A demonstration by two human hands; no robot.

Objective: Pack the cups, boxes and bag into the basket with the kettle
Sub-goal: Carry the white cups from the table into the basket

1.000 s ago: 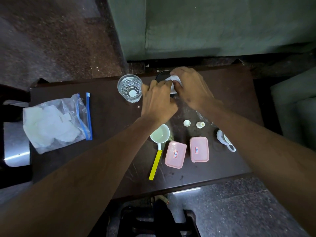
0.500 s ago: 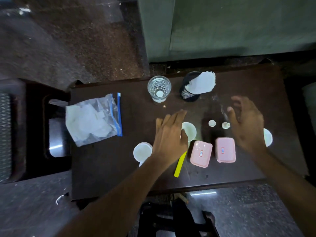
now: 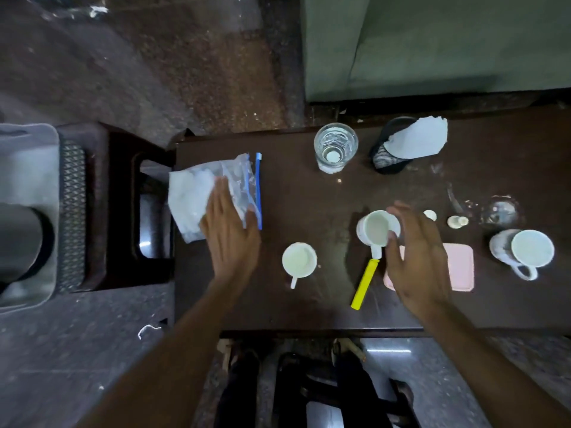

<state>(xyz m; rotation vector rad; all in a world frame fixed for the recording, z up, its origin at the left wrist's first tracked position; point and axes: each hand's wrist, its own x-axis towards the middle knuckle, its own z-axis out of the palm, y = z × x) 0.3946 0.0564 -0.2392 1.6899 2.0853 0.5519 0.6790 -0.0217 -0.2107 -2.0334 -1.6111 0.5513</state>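
Since a moment ago the left hand (image 3: 230, 239) has moved onto the crinkled clear bag (image 3: 213, 196) at the table's (image 3: 309, 193) left end, fingers flat; the right hand (image 3: 417, 257), open-fingered, now touches the smooth white measuring cup (image 3: 377, 230), covering one pink box (image 3: 460, 267).

Left hand (image 3: 230, 233): palm down, fingers together and extended, pressed flat, forearm running back toward lower left. Right hand (image 3: 415, 257): well to the right of the left, palm down, fingers spread and loosely curled, thumb out to its left, not closed on anything. Both forearms bare.
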